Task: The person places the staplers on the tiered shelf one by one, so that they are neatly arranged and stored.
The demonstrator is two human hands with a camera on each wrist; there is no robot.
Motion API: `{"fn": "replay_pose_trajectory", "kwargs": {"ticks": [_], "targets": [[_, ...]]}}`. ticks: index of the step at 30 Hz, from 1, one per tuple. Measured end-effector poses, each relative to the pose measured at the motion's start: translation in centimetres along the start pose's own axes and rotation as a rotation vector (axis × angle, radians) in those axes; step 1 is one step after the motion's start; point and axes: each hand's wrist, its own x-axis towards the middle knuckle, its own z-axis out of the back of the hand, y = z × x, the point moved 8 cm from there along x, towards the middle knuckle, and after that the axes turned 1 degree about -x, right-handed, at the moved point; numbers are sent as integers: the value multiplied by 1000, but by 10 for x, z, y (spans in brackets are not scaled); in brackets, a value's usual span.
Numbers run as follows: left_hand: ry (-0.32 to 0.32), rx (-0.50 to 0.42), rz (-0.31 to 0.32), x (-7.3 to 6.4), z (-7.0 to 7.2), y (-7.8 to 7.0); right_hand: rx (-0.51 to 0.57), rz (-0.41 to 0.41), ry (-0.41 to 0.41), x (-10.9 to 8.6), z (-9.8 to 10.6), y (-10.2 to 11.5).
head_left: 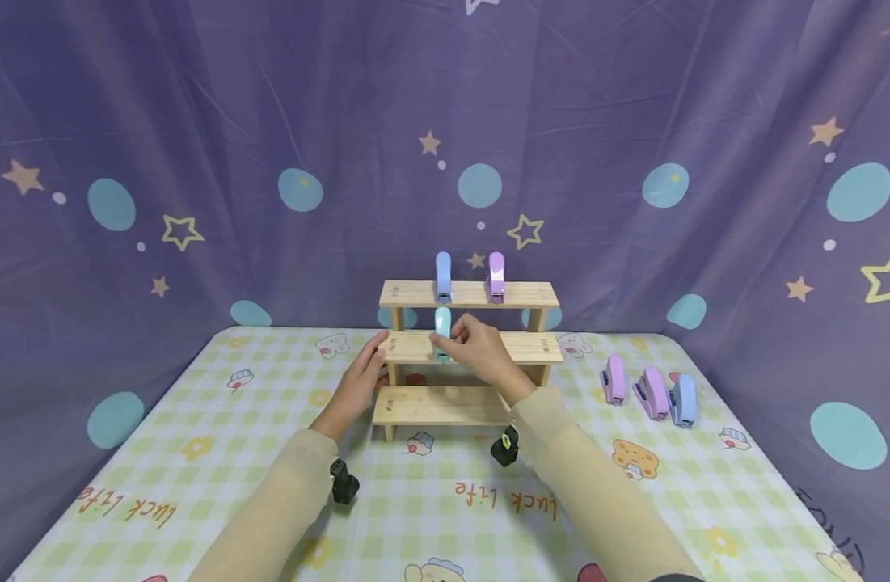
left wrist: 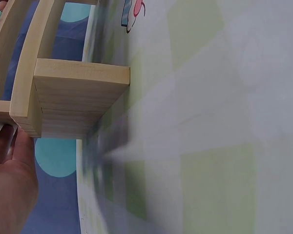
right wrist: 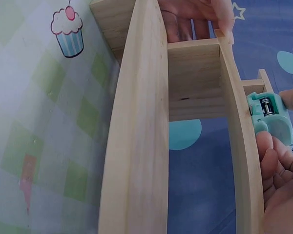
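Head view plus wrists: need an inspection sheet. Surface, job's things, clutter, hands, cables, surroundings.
Surface: green-and-white checked cloth
Job's things: three-tier wooden stand; mint stapler at its middle tier; blue stapler and purple stapler on its top tier; three more staplers on the cloth, right
Clutter: nothing seen
Hands: left hand holds the middle tier's left end; right hand pinches the mint stapler
Cables: nothing seen
Surroundings: purple curtain with stars

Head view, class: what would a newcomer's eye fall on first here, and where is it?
Probably the teal stapler, held by the right hand at the middle shelf of the wooden rack. Above it, a blue stapler and a purple stapler stand on the top shelf. Three more staplers sit on the tablecloth to the right.
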Motion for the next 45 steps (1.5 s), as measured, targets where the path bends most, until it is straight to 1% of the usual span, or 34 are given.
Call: {"fn": "replay_pose_trajectory", "kwargs": {"ticks": [8, 12, 15, 19, 24, 28, 35, 40, 45], "targets": [[-21, 42, -63, -2, 2, 1, -16, -2, -4, 3, -1, -1], [-23, 61, -78, -1, 3, 1, -23, -16, -1, 3, -2, -1], [-19, 68, -68, -2, 2, 2, -28, -22, 6, 3, -2, -1], [-11, 51, -60, -2, 2, 3, -38, -31, 24, 2, -3, -1], [-4, 38, -61, -3, 1, 3, -62, -33, 37, 2, -2, 0], [-2, 37, -59, -2, 1, 3, -47, -25, 33, 1, -1, -1], [-35, 62, -49, -1, 4, 3, -17, -1, 18, -2, 1, 0], [-26, 56, -57, -1, 3, 3, -14, 12, 36, -8, 3, 2], [-14, 58, -67, -1, 0, 3, -19, 7, 59, -13, 7, 1]]}}
